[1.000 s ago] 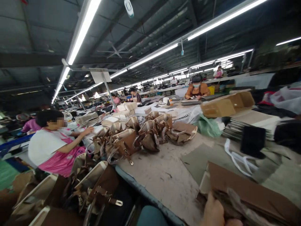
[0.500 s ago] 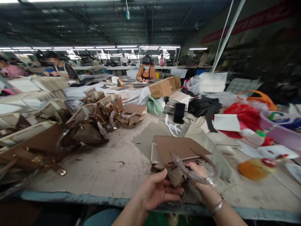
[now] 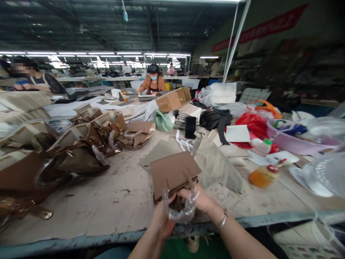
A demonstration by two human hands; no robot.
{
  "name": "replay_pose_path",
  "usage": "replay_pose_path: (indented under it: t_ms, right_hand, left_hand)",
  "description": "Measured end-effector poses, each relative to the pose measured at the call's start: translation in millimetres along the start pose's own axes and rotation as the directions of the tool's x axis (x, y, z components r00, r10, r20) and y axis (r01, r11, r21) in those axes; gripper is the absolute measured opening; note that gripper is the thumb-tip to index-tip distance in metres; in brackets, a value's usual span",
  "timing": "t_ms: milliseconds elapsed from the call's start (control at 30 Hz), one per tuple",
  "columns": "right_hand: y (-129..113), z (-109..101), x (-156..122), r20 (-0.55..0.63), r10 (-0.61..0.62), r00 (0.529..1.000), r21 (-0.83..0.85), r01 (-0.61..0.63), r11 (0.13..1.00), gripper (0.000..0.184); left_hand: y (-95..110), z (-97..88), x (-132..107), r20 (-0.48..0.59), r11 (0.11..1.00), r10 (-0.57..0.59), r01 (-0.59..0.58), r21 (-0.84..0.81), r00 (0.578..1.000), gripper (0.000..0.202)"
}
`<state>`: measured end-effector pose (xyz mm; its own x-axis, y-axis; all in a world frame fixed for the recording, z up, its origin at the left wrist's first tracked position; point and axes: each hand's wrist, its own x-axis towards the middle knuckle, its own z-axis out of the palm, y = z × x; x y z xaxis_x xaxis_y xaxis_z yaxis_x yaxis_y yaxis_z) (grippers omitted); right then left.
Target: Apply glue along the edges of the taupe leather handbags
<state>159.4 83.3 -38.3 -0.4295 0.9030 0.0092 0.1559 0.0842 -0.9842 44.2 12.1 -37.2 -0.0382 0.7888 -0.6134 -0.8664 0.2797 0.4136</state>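
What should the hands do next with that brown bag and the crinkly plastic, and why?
Probably slip the clear plastic wrap off the handle. Both hands, left hand and right hand, already pinch that wrap at the near edge of the brown bag, which lies flat on the table. The wrap looks bunched and loose, so one gentle pull toward the body seems the likely next step.

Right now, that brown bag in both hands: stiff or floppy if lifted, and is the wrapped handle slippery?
The brown bag probably holds its shape: its flap lies flat with straight edges. The handle's plastic wrap looks loose and crinkled, so it may slide under the left hand and right hand. Likely light; it appears empty, though the inside is hidden.
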Motion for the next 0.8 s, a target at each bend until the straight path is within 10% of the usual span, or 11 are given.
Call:
replay_pose_path:
  t_ms: [267,500,800]
  right_hand:
    - [-14.6,-11.4,-13.1,-0.299,-0.104,0.949,-0.069,0.088,0.994,0.073]
    - [0.4,-3.2,-24.4,-0.240,-0.312,0.919,-0.174,0.275,0.945,0.025]
    - [-10.1,18.9,-23.5,-0.151,-0.379,0.913,-0.345,0.311,0.886,0.021]
  left_hand:
    - [24.5,3.7,4.7,-0.017,0.993,0.110,-0.110,-0.051,0.994,0.025]
    - [34.8,-3.8,8.5,-0.021,1.000,0.024,-0.024,-0.004,0.999,0.024]
    - [30.5,0.1,-4.6,-0.148,0.992,-0.037,0.019,-0.123,0.988,0.039]
